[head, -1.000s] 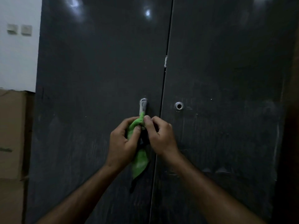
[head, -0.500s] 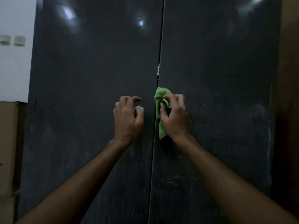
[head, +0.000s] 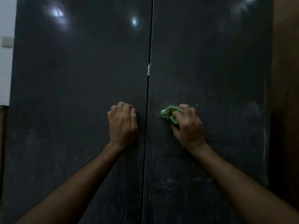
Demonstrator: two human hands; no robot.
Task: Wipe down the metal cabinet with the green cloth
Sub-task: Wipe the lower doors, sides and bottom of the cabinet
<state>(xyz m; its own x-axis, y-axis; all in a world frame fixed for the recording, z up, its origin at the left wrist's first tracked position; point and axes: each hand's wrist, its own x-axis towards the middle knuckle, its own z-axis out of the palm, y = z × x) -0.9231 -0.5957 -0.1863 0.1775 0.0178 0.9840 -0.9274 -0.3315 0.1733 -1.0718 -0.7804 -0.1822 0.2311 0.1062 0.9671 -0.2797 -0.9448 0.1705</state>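
My forearms reached up from the bottom of the frame toward the dark metal cabinet [head: 80, 78]. My right hand [head: 188, 125] gripped the bunched green cloth [head: 171, 113], fingers curled over it, and pressed it against the right-hand door [head: 210, 62] just beside the centre seam. My left hand [head: 123, 123] rested on the left-hand door [head: 72, 143], fingers curled over a spot I could not make out. Beyond the cabinet's left edge stood a pale wall [head: 6, 70] bearing a switch plate [head: 6, 42].

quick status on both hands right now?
Left hand: fingers curled against the left door; whether they hold anything cannot be told.
Right hand: grips the bunched green cloth against the right door.
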